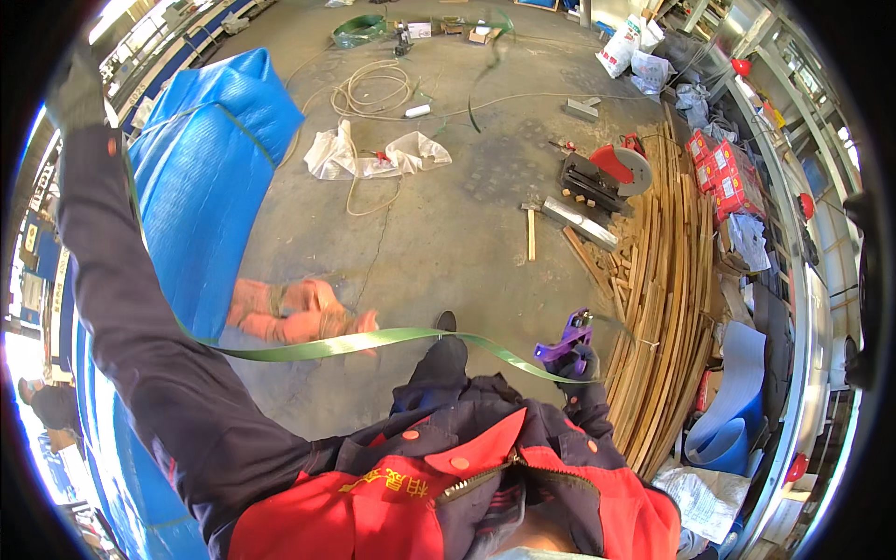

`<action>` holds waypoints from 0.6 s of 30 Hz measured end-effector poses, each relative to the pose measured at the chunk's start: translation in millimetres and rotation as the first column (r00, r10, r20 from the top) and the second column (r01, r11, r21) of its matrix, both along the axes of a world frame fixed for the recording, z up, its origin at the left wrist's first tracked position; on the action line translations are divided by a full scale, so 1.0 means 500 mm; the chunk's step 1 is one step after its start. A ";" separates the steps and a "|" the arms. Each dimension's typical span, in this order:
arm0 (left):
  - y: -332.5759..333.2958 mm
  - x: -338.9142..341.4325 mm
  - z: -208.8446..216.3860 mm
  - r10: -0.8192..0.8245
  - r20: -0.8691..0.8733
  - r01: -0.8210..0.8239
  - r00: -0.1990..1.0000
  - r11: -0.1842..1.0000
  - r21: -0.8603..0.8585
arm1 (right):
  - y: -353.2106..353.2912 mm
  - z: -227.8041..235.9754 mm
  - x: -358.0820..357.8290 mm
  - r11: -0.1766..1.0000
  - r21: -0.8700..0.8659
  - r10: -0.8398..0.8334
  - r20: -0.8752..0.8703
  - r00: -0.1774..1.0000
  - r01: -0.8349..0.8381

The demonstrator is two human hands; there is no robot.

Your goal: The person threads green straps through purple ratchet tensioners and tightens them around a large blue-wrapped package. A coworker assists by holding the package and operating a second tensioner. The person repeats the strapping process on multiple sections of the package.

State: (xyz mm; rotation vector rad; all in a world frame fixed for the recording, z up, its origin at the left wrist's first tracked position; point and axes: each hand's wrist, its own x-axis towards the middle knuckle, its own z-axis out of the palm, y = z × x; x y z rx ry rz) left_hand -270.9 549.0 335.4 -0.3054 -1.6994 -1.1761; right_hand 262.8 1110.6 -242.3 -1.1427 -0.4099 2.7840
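Observation:
My left arm reaches far out to the upper left, over a long bundle in blue wrapping [201, 163]. At its end my left hand [78, 91], in a greyish glove, is dim near the picture's rim; its fingers cannot be made out. A green strap [345, 345] runs from beside my left arm across my front to my right hand. Low on the right, my gloved right hand [582, 360] is closed around a purple hand tool [566, 340] with dark parts. The strap's end passes close by this hand; whether it is gripped too is unclear.
Orange soft rolls [297, 313] lie beside the blue bundle. Long wooden strips [665, 308] are stacked at right, near a red cut-off saw [611, 173]. White plastic sheeting [373, 159], coiled hose [371, 89] and a metal bar [579, 222] lie on the floor.

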 end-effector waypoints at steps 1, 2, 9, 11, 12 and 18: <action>0.000 -0.050 -0.036 -0.008 -0.022 0.007 1.000 1.000 -0.011 | 0.036 -0.004 -0.052 0.999 -0.035 -0.029 -0.020 0.999 0.029; 0.004 -0.102 -0.111 -0.007 0.038 0.009 0.999 0.999 -0.053 | 0.086 -0.009 -0.112 0.997 -0.051 -0.053 0.049 0.997 0.055; 0.125 -0.595 -0.655 -0.254 0.802 0.216 0.541 0.963 0.159 | 0.304 -0.021 -0.328 0.996 0.061 -0.080 0.261 0.962 0.066; 0.190 -0.676 -0.864 -0.172 0.926 0.305 0.337 0.950 0.065 | 0.347 -0.022 -0.382 0.982 0.187 -0.050 0.313 0.948 -0.010; 0.221 -0.709 -0.951 -0.085 0.990 0.324 0.115 0.945 0.044 | 0.369 -0.027 -0.419 0.967 0.246 -0.025 0.341 0.940 -0.063; 0.388 -0.643 -1.200 0.495 0.840 0.830 0.221 0.357 -0.429 | 0.526 -0.070 -0.726 0.643 0.550 0.214 0.539 0.814 -0.533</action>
